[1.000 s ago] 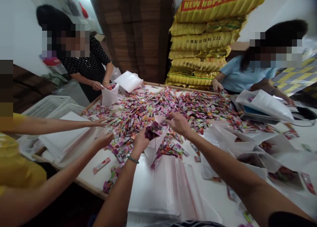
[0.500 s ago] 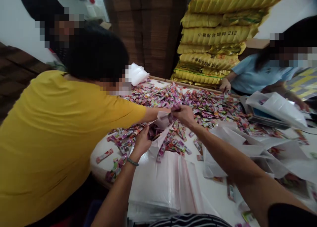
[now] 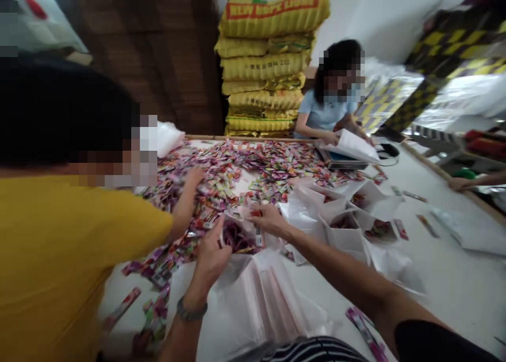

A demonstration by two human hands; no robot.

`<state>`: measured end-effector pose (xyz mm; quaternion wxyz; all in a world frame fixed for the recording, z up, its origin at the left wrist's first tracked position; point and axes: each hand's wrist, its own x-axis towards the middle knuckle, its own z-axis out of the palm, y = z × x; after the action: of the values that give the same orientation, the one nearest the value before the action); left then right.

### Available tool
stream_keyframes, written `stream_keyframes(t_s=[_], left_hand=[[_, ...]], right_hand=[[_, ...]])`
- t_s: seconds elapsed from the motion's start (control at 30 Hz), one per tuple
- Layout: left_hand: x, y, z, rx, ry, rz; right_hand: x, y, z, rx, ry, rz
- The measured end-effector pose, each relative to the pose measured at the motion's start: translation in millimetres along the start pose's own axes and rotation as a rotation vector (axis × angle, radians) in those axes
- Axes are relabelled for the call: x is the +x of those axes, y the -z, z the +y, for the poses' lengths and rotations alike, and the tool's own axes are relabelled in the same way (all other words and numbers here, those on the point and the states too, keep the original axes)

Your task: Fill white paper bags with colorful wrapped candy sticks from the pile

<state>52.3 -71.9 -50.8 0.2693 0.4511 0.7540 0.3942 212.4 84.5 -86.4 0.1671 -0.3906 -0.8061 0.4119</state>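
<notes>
My left hand, with a dark band on its wrist, pinches the left rim of a white plastic bag. Small purple and red sachets show inside the bag's open mouth. On the far right side of the mouth, my right hand has its fingers closed at the rim; a bit of red shows at the fingertips. Beneath and nearer to me lies a stack of flat clear-white bags. Loose sachets are heaped across the table beyond my hands.
Several open bags holding sachets stand to the right. At left, a person in yellow reaches into the heap. Across the table, a person in light blue handles a white bag over a scale. Yellow sacks are stacked behind.
My view has swung right. My hands have drawn the bag nearer, its mouth now facing up at me. The yellow-sleeved arm has moved away from the bag to the heap.
</notes>
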Motion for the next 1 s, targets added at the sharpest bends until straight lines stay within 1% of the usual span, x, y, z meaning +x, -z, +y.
stream_keyframes(t_s=[0.07, 0.1, 0.2, 0.23, 0.33, 0.4, 0.43, 0.47, 0.5, 0.6, 0.63, 0.67, 0.73, 0.83, 0.87, 0.9, 0.93, 1.0], left_hand=[[4.4, -4.4, 0.4, 0.068, -0.016, -0.005], [7.6, -8.1, -0.6, 0.108, -0.022, -0.028], [17.7, -22.8, -3.3, 0.213, -0.043, -0.146], [20.7, -27.7, -3.3, 0.231, -0.063, -0.165], [27.8, -40.0, -0.6, 0.263, -0.153, -0.156], [30.8, -46.9, 1.9, 0.297, -0.166, -0.192], [31.3, -50.4, 2.7, 0.313, -0.159, -0.224], [31.2, -54.2, 3.2, 0.329, -0.146, -0.253], [30.4, -58.3, 3.4, 0.344, -0.132, -0.265], [25.9, -70.0, 3.4, 0.404, -0.054, -0.229], [24.5, -72.8, 3.3, 0.424, -0.022, -0.208], [23.3, -74.6, 3.0, 0.439, 0.008, -0.195], [21.7, -74.4, 1.4, 0.446, 0.059, -0.183], [20.0, -67.4, -3.9, 0.407, 0.102, -0.165], [19.3, -65.2, -6.1, 0.385, 0.107, -0.157], [18.4, -63.9, -8.3, 0.359, 0.107, -0.151], [17.5, -64.0, -10.2, 0.331, 0.104, -0.148], [15.8, -68.3, -13.3, 0.277, 0.096, -0.152]], right_hand=[[-2.3, 4.1, 0.4, -0.008, 0.023, 0.100], [-2.1, 8.9, 2.7, -0.047, 0.004, 0.115], [-1.0, 29.0, 13.7, -0.197, -0.111, 0.015], [-0.9, 36.0, 17.1, -0.222, -0.130, 0.001], [-1.7, 54.1, 23.9, -0.323, -0.139, 0.060], [-4.5, 64.4, 27.9, -0.434, -0.157, 0.049], [-6.6, 69.8, 31.0, -0.469, -0.152, 0.064], [-8.6, 75.6, 35.2, -0.476, -0.134, 0.102], [-10.3, 82.0, 40.4, -0.455, -0.101, 0.170], [-8.9, 101.3, 59.3, -0.364, -0.030, 0.435], [-6.2, 106.4, 64.9, -0.355, -0.033, 0.485], [-3.3, 110.2, 69.2, -0.360, -0.039, 0.489], [0.1, 113.0, 71.7, -0.381, -0.024, 0.409], [-8.3, 104.7, 59.6, -0.357, 0.112, 0.278], [-13.5, 97.8, 52.8, -0.341, 0.169, 0.225], [-18.3, 88.5, 45.7, -0.335, 0.220, 0.141], [-21.5, 76.4, 39.1, -0.345, 0.260, 0.025], [-20.9, 44.8, 28.9, -0.403, 0.299, -0.209]])
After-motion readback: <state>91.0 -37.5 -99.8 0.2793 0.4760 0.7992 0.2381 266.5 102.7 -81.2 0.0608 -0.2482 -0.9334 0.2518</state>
